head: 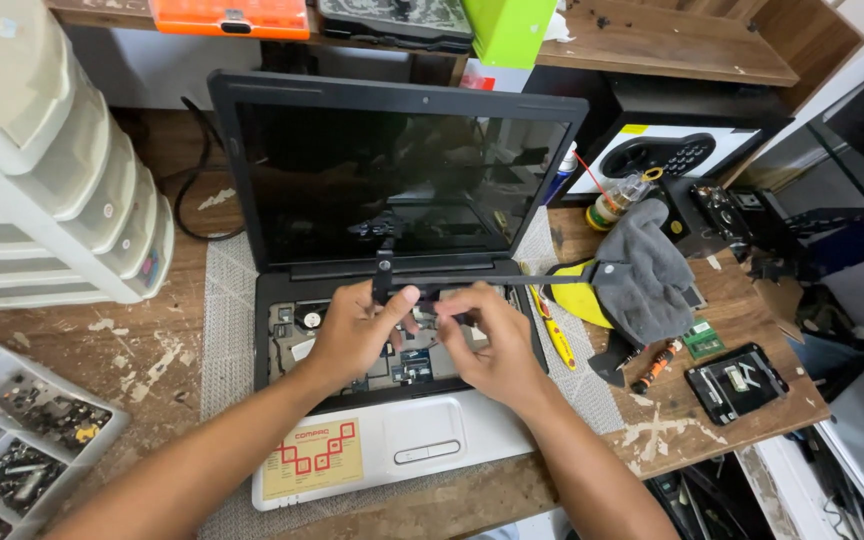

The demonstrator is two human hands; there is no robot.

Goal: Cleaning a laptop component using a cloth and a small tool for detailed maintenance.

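Two bare forearms are seen rising from the bottom edge of the frame toward an opened laptop [392,300] at the centre, its keyboard removed so that the internal parts are exposed above the white palm rest. The left hand [357,330] and the right hand [487,340] are held close together over the open bay, and a long thin black strip [472,281] is pinched by both: by the thumb and fingers of the left hand near its left end, and by the fingertips of the right hand just beside them. The strip is laid with its long axis running left to right along the hinge edge of the laptop, its free end pointing toward the right of the frame, where a yellow-handled tool [555,335] lies. At the lower left, a clear compartment tray [22,440] is seen, its cells filled with small dark screws and metal parts. Above it, at the upper left, a stack of pale plastic drawers [52,170] is placed; their contents cannot be made out. A grey cloth [642,270] is draped at the right of the wooden bench.
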